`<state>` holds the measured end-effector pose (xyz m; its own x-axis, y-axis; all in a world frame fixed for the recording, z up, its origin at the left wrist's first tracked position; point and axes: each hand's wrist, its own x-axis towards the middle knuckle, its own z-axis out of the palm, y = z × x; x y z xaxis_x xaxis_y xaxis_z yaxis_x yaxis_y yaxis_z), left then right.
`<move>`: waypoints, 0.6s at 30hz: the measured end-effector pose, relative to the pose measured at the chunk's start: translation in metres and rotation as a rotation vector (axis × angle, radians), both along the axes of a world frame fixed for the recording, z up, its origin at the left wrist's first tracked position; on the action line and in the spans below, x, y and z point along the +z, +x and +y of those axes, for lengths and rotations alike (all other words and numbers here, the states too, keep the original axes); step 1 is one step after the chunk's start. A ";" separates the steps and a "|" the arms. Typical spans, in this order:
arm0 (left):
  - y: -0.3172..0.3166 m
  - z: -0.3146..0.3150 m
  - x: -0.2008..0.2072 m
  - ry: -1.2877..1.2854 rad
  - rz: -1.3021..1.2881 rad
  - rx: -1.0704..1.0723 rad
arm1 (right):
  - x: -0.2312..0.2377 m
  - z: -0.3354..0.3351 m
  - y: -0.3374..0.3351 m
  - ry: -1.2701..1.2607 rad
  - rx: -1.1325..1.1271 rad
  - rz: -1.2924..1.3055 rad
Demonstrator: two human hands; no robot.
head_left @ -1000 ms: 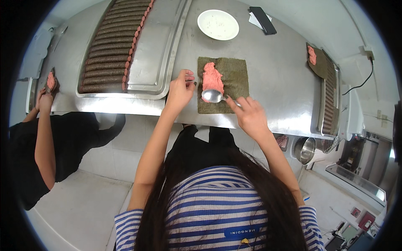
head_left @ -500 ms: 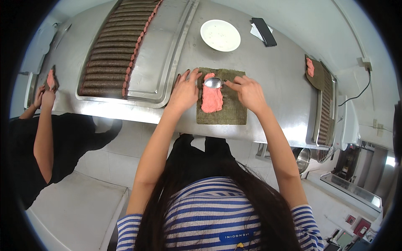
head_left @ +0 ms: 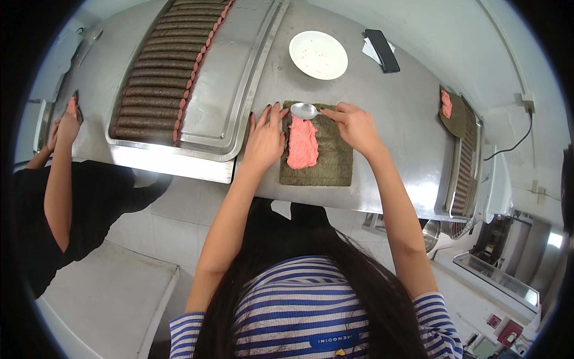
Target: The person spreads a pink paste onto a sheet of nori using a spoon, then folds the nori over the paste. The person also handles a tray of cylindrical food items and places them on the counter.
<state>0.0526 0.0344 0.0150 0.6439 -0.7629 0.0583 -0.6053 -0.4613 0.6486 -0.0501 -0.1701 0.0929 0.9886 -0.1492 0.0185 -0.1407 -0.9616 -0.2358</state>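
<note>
Pinching handle of spoon between thumb and fingers of right hand; holding its head at far end of pink paste, cannot tell if touching. Resting left hand at left edge of green seaweed sheet, fingers slightly spread. Paste in one strip on left half of sheet, sheet flat on steel table. Beyond sheet, white bowl; farther right, black phone on white paper. To left, metal tray with row of dark rolls, pink-ended. At far left, co-worker's hands.
</note>
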 end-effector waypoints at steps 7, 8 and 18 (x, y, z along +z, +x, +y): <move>-0.006 -0.001 -0.004 -0.036 -0.023 0.024 | -0.002 -0.008 -0.006 -0.088 0.030 0.005; -0.006 0.000 -0.006 -0.046 -0.030 0.021 | -0.003 -0.007 -0.005 -0.109 0.040 0.015; -0.007 0.003 -0.013 -0.144 -0.037 0.024 | -0.010 0.003 0.009 -0.170 0.030 0.039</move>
<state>0.0459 0.0375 0.0018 0.6573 -0.7294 0.1896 -0.6197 -0.3799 0.6868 -0.0412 -0.1676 0.0826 0.9931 -0.1172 0.0028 -0.1168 -0.9911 -0.0644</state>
